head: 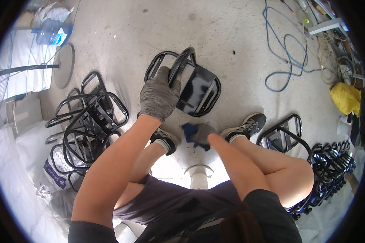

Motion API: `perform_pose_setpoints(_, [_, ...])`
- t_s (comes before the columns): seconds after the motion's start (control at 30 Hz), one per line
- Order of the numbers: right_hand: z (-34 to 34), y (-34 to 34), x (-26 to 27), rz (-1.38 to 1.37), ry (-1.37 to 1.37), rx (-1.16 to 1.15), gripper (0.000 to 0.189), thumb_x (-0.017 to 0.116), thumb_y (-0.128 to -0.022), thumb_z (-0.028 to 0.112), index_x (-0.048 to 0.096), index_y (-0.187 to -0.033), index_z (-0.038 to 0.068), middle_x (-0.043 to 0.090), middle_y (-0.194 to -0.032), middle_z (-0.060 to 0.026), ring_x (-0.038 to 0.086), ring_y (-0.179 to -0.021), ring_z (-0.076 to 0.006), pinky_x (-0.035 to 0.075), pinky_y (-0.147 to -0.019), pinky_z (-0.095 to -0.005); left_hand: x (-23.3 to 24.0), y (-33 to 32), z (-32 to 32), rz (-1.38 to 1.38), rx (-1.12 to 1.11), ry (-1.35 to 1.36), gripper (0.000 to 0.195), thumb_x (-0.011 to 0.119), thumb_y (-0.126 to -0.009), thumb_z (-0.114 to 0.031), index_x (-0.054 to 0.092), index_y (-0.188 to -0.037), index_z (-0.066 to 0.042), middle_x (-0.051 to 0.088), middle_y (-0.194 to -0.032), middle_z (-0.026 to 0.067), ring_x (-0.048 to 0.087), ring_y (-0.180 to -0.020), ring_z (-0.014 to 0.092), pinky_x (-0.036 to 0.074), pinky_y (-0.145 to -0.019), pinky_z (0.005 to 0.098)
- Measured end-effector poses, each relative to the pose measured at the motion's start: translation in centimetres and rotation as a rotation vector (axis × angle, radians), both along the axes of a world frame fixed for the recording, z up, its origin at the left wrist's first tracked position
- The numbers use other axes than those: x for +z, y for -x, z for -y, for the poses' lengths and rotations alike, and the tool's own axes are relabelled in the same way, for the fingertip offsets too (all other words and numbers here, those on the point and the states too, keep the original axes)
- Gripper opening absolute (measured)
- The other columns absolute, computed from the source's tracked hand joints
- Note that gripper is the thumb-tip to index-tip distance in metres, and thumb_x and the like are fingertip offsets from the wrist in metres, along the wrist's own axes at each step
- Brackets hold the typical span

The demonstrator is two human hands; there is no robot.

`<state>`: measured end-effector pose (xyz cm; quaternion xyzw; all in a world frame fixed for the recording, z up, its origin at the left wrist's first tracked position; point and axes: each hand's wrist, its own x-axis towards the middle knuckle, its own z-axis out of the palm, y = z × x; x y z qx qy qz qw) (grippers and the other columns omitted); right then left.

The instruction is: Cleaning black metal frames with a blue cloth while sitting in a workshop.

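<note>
Gripped in my gloved left hand (159,95) is a glossy black tubular metal frame (200,89), held out before my feet. A flat plate with slots spans its tubes, and light glints off the plate. My fingers wrap around one of the bent tubes, partly hidden behind the grey knit glove. My right hand (203,133), also gloved and somewhat blurred, clutches a dark blue cloth (190,133) between my two shoes, apart from the frame.
Similar black frames (91,121) are heaped at my left. Another frame (284,136) stands at my right, before a dense stack of black parts (331,170). A blue hose (289,60) loops over the concrete floor. A round stand base (64,66) and water bottle (53,32) are far left.
</note>
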<state>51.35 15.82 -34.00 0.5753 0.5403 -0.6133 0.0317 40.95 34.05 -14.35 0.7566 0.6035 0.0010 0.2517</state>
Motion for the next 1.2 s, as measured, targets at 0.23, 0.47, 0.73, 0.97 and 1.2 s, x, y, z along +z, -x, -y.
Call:
perform_pose_setpoints(0.23, [-11.0,-10.9,2.3,0.278,-0.601,-0.848,0.034,0.074,-0.084,0.022,0.071,-0.113,0.005,0.070,-0.116,-0.0180,0.067,-0.106,-0.0333,0.054,-0.092,-0.0402,0.0,0.6,-0.1,0.006,-0.008,-0.013,0.042,0.061,-0.098,-0.035,0.059,-0.117,0.003,0.071,-0.090,0.0272,0.070,-0.091,0.044,0.055,-0.082,0.0488])
perform_pose_setpoints(0.47, [-5.8,0.9,-5.4,0.425,-0.539,0.197,0.047,0.056,-0.089,0.025,0.060,-0.135,0.019,0.064,-0.130,-0.0110,0.054,-0.126,-0.0304,0.039,-0.110,-0.0497,-0.7,-0.7,0.4,0.051,-0.011,0.004,0.041,0.061,-0.098,-0.034,0.059,-0.117,0.002,0.070,-0.090,0.0284,0.069,-0.090,0.045,0.054,-0.080,0.0500])
perform_pose_setpoints(0.73, [-7.2,-10.8,-4.8,0.069,-0.088,-0.682,0.044,0.063,-0.093,0.035,0.063,-0.126,0.005,0.068,-0.121,-0.0204,0.067,-0.104,-0.0404,0.055,-0.090,-0.0454,-1.4,1.5,0.3,0.058,-0.036,-0.108,0.035,0.064,-0.098,-0.031,0.060,-0.109,0.002,0.070,-0.080,0.0229,0.071,-0.077,0.040,0.054,-0.069,0.0455])
perform_pose_setpoints(0.97, [-11.9,-11.9,-5.1,0.438,-0.375,-0.604,0.059,0.073,-0.087,0.025,0.054,-0.141,0.010,0.052,-0.144,-0.0223,0.056,-0.126,-0.0397,0.048,-0.105,-0.0425,-1.8,1.2,0.5,0.132,-0.043,-0.124,0.034,0.065,-0.098,-0.031,0.060,-0.105,0.002,0.070,-0.081,0.0243,0.072,-0.079,0.041,0.054,-0.067,0.0450])
perform_pose_setpoints(1.2, [-8.4,-13.3,-4.4,0.420,-0.222,-0.872,0.065,0.075,-0.086,0.030,0.053,-0.142,0.006,0.057,-0.141,-0.0211,0.057,-0.129,-0.0332,0.048,-0.107,-0.0412,-0.3,6.5,5.2,0.237,0.072,-0.011,0.034,0.065,-0.097,-0.035,0.057,-0.100,-0.002,0.064,-0.072,0.0257,0.067,-0.073,0.047,0.051,-0.062,0.0505])
